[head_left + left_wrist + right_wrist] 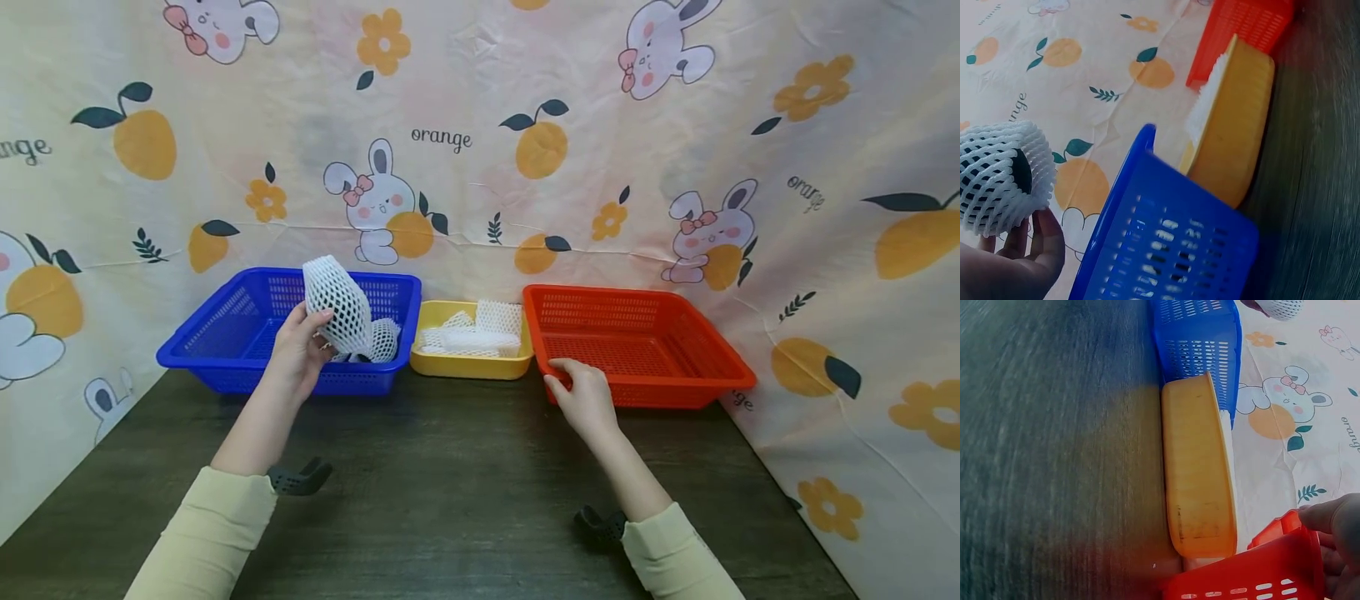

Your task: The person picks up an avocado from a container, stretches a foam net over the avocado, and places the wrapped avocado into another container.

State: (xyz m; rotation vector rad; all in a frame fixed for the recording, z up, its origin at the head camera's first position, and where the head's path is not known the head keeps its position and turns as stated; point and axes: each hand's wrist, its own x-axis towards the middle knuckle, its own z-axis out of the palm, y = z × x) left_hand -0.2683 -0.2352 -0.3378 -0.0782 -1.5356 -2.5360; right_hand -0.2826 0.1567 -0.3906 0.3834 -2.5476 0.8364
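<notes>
My left hand holds up a white foam net sleeve over the front of the blue basket; the left wrist view shows the net sleeve gripped by the fingers above the blue basket. More white net lies in the blue basket beside it. My right hand rests on the near left corner of the red basket, its fingers curled over the rim; the right wrist view shows fingers on the red basket.
A yellow tub with several white foam nets sits between the two baskets. All stand at the back of a dark wooden table, enclosed by a printed cloth backdrop behind and on both sides.
</notes>
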